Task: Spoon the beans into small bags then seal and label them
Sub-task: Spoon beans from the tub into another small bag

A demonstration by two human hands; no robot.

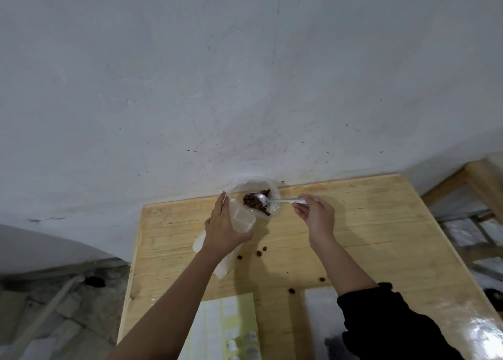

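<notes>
Grey wall (190, 74) is filling most of the view, and a pale wooden table (381, 237) is sitting pushed right up against it. At the table's far edge a clear big bag (274, 189) is lying open by the wall, with brown beans (251, 201) heaped inside.

The right hand (317, 218) is pinching the handle of a metal spoon (275, 200) between thumb and fingers. The spoon's bowl is lying among the beans in the big bag.

The left hand (223, 229) is gripping a small bag (242, 218) of clear plastic. Its fingers are running up the bag's left side and the thumb is closing on it from below. The small bag is touching the big bag's near-left edge, and its top end is pointing toward the beans.

Under the left wrist a white pack (221, 267) is lying flat on the table. Five loose beans (258, 253) are sitting scattered on the wood between the two forearms.

At the near edge a green-and-white label sheet (228, 321) is lying flat. Just to its right a clear sheet (318, 305) is slipping partly under the black sleeve (386, 324) of the right arm.

Off to the right, past the table, a wooden frame (479, 183) is showing.
</notes>
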